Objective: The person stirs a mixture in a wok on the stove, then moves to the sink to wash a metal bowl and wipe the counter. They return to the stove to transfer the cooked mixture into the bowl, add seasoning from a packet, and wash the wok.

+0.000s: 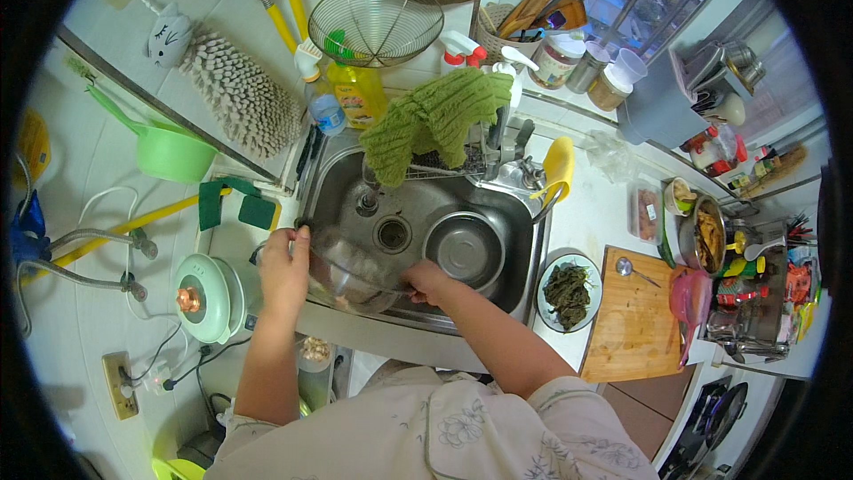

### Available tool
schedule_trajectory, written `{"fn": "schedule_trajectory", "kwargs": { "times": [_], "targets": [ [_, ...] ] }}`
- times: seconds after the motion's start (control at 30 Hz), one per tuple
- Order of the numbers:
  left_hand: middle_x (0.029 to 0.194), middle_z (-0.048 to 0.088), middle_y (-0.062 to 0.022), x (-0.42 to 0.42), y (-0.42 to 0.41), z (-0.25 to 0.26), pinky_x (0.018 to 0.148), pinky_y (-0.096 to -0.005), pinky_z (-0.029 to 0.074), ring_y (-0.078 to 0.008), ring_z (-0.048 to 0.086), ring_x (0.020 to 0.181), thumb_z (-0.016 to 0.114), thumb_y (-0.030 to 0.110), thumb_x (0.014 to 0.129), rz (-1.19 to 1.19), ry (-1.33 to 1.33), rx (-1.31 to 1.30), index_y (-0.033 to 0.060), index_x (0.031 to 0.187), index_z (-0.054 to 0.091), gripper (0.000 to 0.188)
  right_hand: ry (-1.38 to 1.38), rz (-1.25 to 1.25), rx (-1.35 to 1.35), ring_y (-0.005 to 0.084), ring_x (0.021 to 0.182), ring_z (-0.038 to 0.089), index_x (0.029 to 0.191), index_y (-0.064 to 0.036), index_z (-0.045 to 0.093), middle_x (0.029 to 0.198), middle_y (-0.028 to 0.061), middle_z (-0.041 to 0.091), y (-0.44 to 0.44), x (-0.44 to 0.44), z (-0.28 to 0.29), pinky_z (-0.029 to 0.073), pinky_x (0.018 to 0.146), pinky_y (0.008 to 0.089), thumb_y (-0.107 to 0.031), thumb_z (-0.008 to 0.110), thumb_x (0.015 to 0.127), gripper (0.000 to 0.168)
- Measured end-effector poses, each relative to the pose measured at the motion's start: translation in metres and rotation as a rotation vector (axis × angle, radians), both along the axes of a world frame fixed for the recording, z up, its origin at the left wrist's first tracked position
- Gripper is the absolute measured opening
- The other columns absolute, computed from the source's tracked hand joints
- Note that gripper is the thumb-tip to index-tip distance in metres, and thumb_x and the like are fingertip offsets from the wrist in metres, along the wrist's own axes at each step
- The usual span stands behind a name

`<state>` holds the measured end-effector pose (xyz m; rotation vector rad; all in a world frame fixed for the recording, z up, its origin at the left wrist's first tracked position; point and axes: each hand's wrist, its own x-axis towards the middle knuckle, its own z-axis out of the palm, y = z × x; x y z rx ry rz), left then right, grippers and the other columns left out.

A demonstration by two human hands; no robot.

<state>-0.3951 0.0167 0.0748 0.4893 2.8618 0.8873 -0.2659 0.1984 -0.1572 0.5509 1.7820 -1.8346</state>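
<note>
Over the left front of the steel sink (440, 193), both my hands hold a clear, see-through bowl or lid (350, 273). My left hand (286, 267) grips its left rim, thumb on top. My right hand (426, 282) has its fingers closed at its right edge; the fingertips are partly hidden. A round metal basin (464, 250) sits in the sink, just beyond my right hand. The sink drain (392, 233) shows beyond the clear piece. A green cloth (433, 120) hangs over the rack at the back of the sink.
A plate of dark leafy greens (568, 293) stands right of the sink, beside a wooden cutting board (630, 340) with a spoon. The faucet (530, 173) with a yellow cloth (558, 163) is at the back right. A pale green electric pot (210, 300) stands left of my left hand.
</note>
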Motion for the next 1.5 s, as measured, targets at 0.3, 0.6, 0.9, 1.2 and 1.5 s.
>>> {"fn": "schedule_trajectory", "kwargs": {
  "times": [0.3,0.6,0.9,1.2,1.5],
  "targets": [
    [0.096,0.055,-0.0078,-0.022,0.008,-0.177,0.081,-0.0304,0.043,-0.0194,0.054,0.087,0.058,-0.004,0.076,-0.06,0.028,0.272,0.0034,0.107,0.048,0.033,-0.281,-0.715,-0.332,0.0299,0.069,0.061,0.106,0.003,0.047,0.084,0.019,0.057,0.044,0.023,0.076,0.055,0.063,0.042,-0.013,0.048,0.077,0.033],
    [0.069,0.047,-0.0026,-0.031,0.105,-0.19,0.046,-0.0254,0.037,-0.0113,0.043,0.055,0.048,0.009,0.09,0.457,-1.271,1.203,0.0042,0.094,0.053,0.008,-0.258,-0.815,-0.188,0.0319,0.072,0.061,0.11,0.003,0.044,0.093,0.0188,0.058,0.059,0.054,0.044,0.054,0.063,0.0419,-0.009,0.046,0.077,0.035],
    [0.054,0.033,0.003,-0.042,0.115,-0.165,0.037,-0.028,0.02,-0.0108,0.024,0.043,0.042,0.014,0.089,0.465,-1.379,1.302,0.0146,0.066,0.038,0.023,-0.24,-0.842,-0.212,0.0297,0.07,0.062,0.112,-0.001,0.041,0.089,0.0167,0.057,0.056,0.055,0.052,0.054,0.061,0.0422,-0.008,0.045,0.077,0.036],
    [0.066,0.043,-0.003,-0.049,0.098,-0.157,0.048,-0.0318,0.029,-0.0148,0.034,0.051,0.046,0.021,0.089,0.28,-0.84,0.626,0.0097,0.088,0.049,0.012,-0.212,-0.866,-0.254,0.0261,0.066,0.061,0.106,0.0,0.044,0.086,0.0167,0.057,0.053,0.057,0.06,0.055,0.056,0.0381,-0.01,0.045,0.079,0.029],
    [0.129,0.043,-0.0164,-0.009,0.037,-0.131,0.089,-0.059,0.035,-0.0395,0.049,0.109,0.055,0.05,0.082,0.215,-1.332,0.314,0.0096,0.137,0.026,0.074,-0.337,-0.811,-0.255,0.0247,0.055,0.059,0.089,0.004,0.054,0.068,0.0132,0.057,0.068,0.078,0.053,0.054,0.051,0.0376,-0.012,0.051,0.074,0.022]
  ]
}}
